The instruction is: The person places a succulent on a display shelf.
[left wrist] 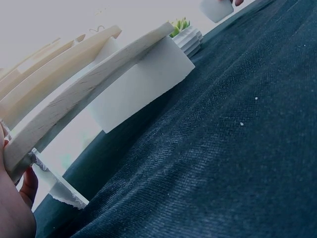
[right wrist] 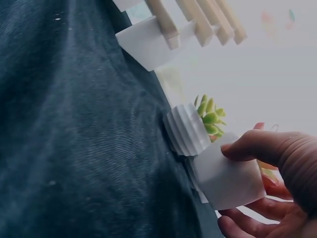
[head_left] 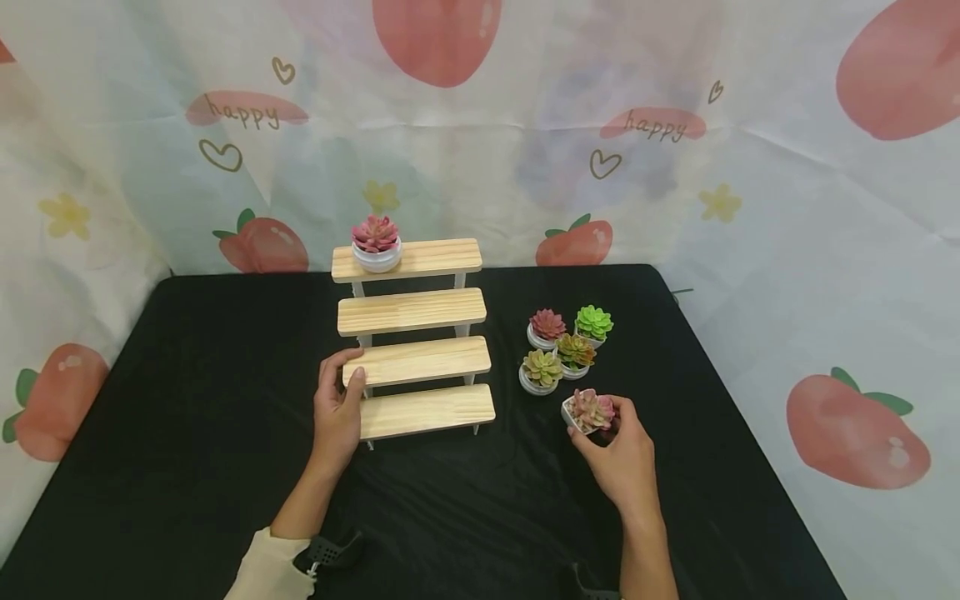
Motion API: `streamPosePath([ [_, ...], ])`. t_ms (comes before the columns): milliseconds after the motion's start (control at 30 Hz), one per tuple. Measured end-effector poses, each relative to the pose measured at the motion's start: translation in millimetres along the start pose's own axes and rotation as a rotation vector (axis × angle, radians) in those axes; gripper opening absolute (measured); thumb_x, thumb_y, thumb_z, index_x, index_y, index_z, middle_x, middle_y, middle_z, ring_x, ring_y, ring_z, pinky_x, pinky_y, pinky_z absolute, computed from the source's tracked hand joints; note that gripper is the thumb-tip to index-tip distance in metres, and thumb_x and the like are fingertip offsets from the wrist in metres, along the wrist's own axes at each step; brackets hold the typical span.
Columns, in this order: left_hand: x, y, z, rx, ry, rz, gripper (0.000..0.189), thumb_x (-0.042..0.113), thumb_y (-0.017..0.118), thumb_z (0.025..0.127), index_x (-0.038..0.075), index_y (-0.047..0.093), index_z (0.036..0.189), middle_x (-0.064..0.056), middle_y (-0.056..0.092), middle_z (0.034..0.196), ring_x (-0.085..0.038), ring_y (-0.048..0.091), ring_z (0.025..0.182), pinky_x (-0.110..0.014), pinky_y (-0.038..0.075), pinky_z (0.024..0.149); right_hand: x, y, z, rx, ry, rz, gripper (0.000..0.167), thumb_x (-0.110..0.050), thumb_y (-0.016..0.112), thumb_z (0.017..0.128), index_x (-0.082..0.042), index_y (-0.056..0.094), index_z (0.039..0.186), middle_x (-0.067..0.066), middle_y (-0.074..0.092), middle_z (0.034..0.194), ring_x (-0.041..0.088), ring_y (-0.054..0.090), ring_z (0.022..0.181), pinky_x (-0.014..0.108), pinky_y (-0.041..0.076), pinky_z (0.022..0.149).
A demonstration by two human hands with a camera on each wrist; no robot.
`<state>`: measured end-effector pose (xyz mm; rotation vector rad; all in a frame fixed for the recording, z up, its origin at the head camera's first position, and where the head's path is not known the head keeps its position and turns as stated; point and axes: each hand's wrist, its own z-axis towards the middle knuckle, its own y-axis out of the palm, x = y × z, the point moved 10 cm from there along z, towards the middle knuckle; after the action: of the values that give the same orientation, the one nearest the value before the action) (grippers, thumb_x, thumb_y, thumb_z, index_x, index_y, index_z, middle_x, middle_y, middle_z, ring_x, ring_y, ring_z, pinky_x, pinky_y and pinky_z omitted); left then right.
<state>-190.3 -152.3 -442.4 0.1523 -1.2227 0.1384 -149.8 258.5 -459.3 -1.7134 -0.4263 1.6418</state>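
Observation:
A four-step wooden display stand [head_left: 416, 412] with white side supports is at the middle of the table. My left hand [head_left: 339, 408] grips its left end near the lower boards, thumb on top; in the left wrist view a finger curls beneath a board [left wrist: 84, 94]. A pink succulent in a white ridged pot [head_left: 377, 257] sits on the top step's left side. To the right of the stand, my right hand [head_left: 622, 450] pinches a pale pink succulent in a smooth white pot [right wrist: 228, 176] between thumb and fingers. Whether this pot touches the table cannot be told.
Several potted succulents cluster beyond my right hand: a dark red one [head_left: 547, 327], a bright green one [head_left: 594, 323], an orange-green one [head_left: 576, 354] and a yellow-green one [head_left: 542, 369]. Black cloth [head_left: 187, 433] covers the table. A printed curtain [head_left: 480, 167] hangs behind it.

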Motion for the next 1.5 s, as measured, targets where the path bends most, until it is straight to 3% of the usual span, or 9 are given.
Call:
streamPosePath([
  [133, -2.4, -1.3, -0.2, 0.008, -0.017, -0.001, 0.03, -0.003, 0.048, 0.107, -0.011, 0.052, 0.135, -0.02, 0.044, 0.133, -0.018, 0.037, 0.136, -0.026, 0.03, 0.106, -4.5, -7.9, 2.0, 0.049, 0.004, 0.033, 0.061, -0.015, 0.086, 0.085, -0.003, 0.051, 0.134, 0.019, 0.063, 0.124, 0.033, 0.065, 0.11, 0.045, 0.053, 0.09],
  [300, -5.2, -2.5, -0.7, 0.012, -0.042, -0.009, 0.03, -0.003, 0.048, 0.107, -0.009, 0.053, 0.135, -0.017, 0.043, 0.133, -0.018, 0.036, 0.137, -0.026, 0.033, 0.104, -10.6, -18.1, 4.0, 0.124, -0.001, 0.091, 0.063, -0.015, 0.086, 0.085, -0.003, 0.052, 0.136, 0.018, 0.062, 0.125, 0.033, 0.064, 0.113, 0.015, 0.045, 0.083],
  [400, -6.4, -2.9, -1.1, 0.013, -0.051, -0.012, 0.03, -0.002, 0.048, 0.107, -0.008, 0.053, 0.136, -0.016, 0.043, 0.133, -0.018, 0.035, 0.138, -0.026, 0.033, 0.103, -13.6, -21.7, 5.1, 0.144, 0.009, 0.115, 0.063, -0.014, 0.086, 0.085, -0.003, 0.052, 0.136, 0.017, 0.062, 0.126, 0.032, 0.064, 0.114, 0.008, 0.039, 0.08],
  [567, -5.9, -3.9, -0.7, 0.015, -0.044, -0.017, 0.03, -0.002, 0.048, 0.107, -0.008, 0.053, 0.136, -0.015, 0.043, 0.133, -0.018, 0.036, 0.136, -0.026, 0.034, 0.102, -23.7, -22.9, 8.9, 0.141, 0.005, 0.158, 0.063, -0.014, 0.086, 0.085, -0.002, 0.053, 0.138, 0.016, 0.061, 0.129, 0.03, 0.062, 0.115, 0.012, 0.042, 0.084],
  [833, -4.4, -3.1, -0.4, 0.007, -0.031, -0.02, 0.03, -0.001, 0.049, 0.107, -0.01, 0.053, 0.135, -0.018, 0.043, 0.133, -0.024, 0.035, 0.138, -0.026, 0.03, 0.105, -41.4, -27.1, 11.7, 0.185, -0.03, 0.219, 0.061, -0.012, 0.086, 0.085, -0.001, 0.056, 0.138, 0.016, 0.062, 0.13, 0.029, 0.062, 0.115, 0.041, 0.05, 0.095],
  [967, -3.4, -2.5, -0.7, 0.003, -0.03, -0.024, 0.03, -0.003, 0.048, 0.107, -0.011, 0.052, 0.135, -0.019, 0.043, 0.134, -0.023, 0.032, 0.142, -0.026, 0.03, 0.106, -47.0, -27.6, 11.9, 0.2, -0.04, 0.231, 0.06, -0.011, 0.086, 0.086, -0.001, 0.058, 0.138, 0.016, 0.063, 0.13, 0.03, 0.062, 0.115, 0.038, 0.051, 0.096],
  [1167, -1.6, -2.2, -1.3, 0.0, -0.021, -0.011, 0.03, -0.003, 0.048, 0.107, -0.011, 0.052, 0.136, -0.02, 0.043, 0.135, -0.019, 0.032, 0.142, -0.026, 0.026, 0.109, -59.4, -28.1, 13.0, 0.196, -0.073, 0.28, 0.059, -0.01, 0.085, 0.087, -0.001, 0.058, 0.138, 0.016, 0.062, 0.129, 0.029, 0.061, 0.115, 0.047, 0.05, 0.098],
  [1367, -2.5, -1.4, -1.5, -0.008, -0.026, -0.012, 0.03, -0.002, 0.048, 0.107, -0.01, 0.052, 0.136, -0.02, 0.042, 0.136, -0.024, 0.031, 0.144, -0.025, 0.028, 0.108, -71.2, -27.9, 15.0, 0.211, -0.104, 0.311, 0.06, -0.009, 0.085, 0.086, -0.001, 0.058, 0.139, 0.015, 0.064, 0.128, 0.027, 0.062, 0.113, 0.045, 0.05, 0.098],
  [1500, -3.4, -0.6, -1.3, -0.013, -0.04, -0.018, 0.031, -0.001, 0.048, 0.108, -0.009, 0.052, 0.137, -0.018, 0.042, 0.136, -0.021, 0.03, 0.145, -0.025, 0.031, 0.106, -75.7, -25.8, 16.5, 0.229, -0.114, 0.331, 0.061, -0.009, 0.086, 0.085, -0.002, 0.059, 0.139, 0.014, 0.065, 0.128, 0.026, 0.063, 0.114, 0.043, 0.051, 0.097],
])
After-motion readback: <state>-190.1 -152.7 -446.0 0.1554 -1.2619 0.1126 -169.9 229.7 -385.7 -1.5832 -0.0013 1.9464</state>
